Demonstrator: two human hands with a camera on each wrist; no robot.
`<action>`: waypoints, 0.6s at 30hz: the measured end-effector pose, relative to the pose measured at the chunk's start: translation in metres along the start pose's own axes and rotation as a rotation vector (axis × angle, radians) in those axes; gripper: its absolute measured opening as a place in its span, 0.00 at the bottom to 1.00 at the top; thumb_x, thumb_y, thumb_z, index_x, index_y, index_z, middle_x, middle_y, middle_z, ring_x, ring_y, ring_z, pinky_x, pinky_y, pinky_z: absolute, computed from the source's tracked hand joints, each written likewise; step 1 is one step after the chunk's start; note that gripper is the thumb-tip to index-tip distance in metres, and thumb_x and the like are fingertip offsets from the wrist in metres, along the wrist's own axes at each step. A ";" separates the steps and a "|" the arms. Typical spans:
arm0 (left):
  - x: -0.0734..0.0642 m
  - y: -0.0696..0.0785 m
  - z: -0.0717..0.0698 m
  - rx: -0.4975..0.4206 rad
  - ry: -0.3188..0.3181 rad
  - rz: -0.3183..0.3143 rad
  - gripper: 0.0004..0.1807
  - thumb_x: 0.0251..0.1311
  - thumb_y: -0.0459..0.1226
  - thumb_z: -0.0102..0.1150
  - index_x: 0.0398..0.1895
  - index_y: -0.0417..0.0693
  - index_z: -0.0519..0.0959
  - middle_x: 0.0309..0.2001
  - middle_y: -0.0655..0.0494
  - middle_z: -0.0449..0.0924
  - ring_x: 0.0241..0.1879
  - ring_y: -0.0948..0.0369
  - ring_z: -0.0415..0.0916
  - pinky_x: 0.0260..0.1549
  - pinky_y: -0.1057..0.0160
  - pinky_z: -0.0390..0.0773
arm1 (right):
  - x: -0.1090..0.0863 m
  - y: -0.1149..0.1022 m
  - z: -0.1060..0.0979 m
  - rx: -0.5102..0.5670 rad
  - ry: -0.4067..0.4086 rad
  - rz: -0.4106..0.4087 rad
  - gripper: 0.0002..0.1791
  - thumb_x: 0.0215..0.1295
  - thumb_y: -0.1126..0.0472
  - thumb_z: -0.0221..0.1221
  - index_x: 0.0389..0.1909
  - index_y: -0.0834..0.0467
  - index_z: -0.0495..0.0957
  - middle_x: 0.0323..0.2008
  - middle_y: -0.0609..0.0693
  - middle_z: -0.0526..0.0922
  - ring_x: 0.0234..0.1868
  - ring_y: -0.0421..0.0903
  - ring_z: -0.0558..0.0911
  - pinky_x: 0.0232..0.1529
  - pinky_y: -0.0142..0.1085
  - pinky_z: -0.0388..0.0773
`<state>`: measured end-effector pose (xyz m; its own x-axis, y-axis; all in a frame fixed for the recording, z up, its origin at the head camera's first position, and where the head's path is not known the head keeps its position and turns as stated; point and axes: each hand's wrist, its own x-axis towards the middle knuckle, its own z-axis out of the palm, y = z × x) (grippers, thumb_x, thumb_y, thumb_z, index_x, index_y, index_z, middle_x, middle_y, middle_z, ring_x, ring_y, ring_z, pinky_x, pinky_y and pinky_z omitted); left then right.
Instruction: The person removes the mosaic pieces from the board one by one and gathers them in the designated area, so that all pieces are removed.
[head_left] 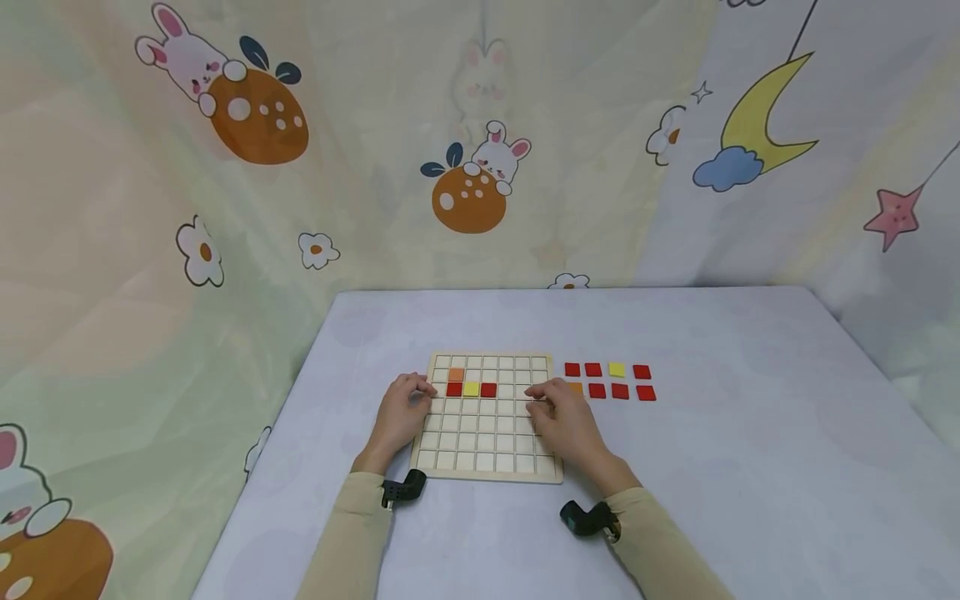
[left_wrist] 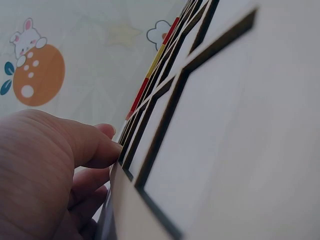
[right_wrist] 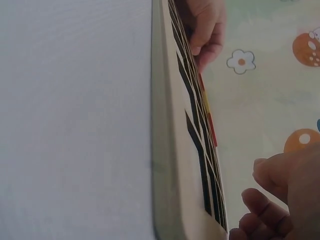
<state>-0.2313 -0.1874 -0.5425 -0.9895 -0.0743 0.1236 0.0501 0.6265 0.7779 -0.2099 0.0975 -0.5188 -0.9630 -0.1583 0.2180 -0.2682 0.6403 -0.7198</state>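
A pale wooden grid board (head_left: 486, 438) lies on the table. Its upper left part bears an orange square tile (head_left: 456, 375) and, one row lower, a red tile (head_left: 454, 389), a yellow tile (head_left: 471, 389) and another red tile (head_left: 488, 390) side by side. At the board's left edge, my left hand (head_left: 402, 414) holds the rim, thumb tip (left_wrist: 112, 154) at the top border and the other fingers lower along the side. My right hand (head_left: 566, 422) hovers over the right edge, thumb and fingers apart, nothing between them.
Right of the board, two rows of loose tiles lie on the white table (head_left: 750, 467): several red tiles (head_left: 618, 391), a yellow tile (head_left: 617, 369) and an orange tile (head_left: 575, 387) partly behind my right hand. A printed cloth (head_left: 390, 250) hangs behind the table.
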 end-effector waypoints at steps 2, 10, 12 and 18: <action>0.000 0.000 0.000 -0.003 0.001 0.001 0.05 0.62 0.31 0.57 0.33 0.51 0.80 0.55 0.51 0.74 0.68 0.50 0.62 0.69 0.46 0.57 | 0.002 -0.001 0.004 -0.007 -0.006 -0.002 0.12 0.64 0.60 0.62 0.48 0.54 0.82 0.44 0.45 0.79 0.35 0.42 0.73 0.32 0.32 0.75; -0.001 0.000 0.000 -0.012 0.001 0.009 0.05 0.61 0.31 0.57 0.32 0.51 0.80 0.55 0.52 0.74 0.68 0.51 0.62 0.69 0.46 0.57 | 0.009 -0.010 0.012 0.006 -0.001 -0.077 0.12 0.63 0.61 0.63 0.47 0.55 0.82 0.43 0.46 0.82 0.39 0.43 0.78 0.43 0.37 0.80; -0.001 -0.001 0.000 -0.011 0.000 0.009 0.05 0.61 0.31 0.57 0.32 0.51 0.80 0.55 0.52 0.74 0.68 0.51 0.62 0.69 0.47 0.57 | 0.011 -0.012 0.013 0.008 -0.009 -0.075 0.12 0.63 0.61 0.63 0.47 0.54 0.82 0.43 0.46 0.83 0.41 0.44 0.79 0.45 0.38 0.81; 0.000 0.000 0.000 0.001 -0.002 -0.002 0.05 0.62 0.32 0.57 0.33 0.51 0.80 0.56 0.52 0.74 0.68 0.51 0.61 0.69 0.46 0.57 | 0.017 -0.014 0.019 0.009 -0.045 -0.029 0.14 0.65 0.59 0.62 0.51 0.53 0.81 0.46 0.46 0.83 0.44 0.44 0.81 0.48 0.39 0.81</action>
<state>-0.2308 -0.1874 -0.5425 -0.9900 -0.0739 0.1203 0.0477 0.6269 0.7776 -0.2229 0.0716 -0.5169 -0.9550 -0.2106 0.2087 -0.2958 0.6284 -0.7195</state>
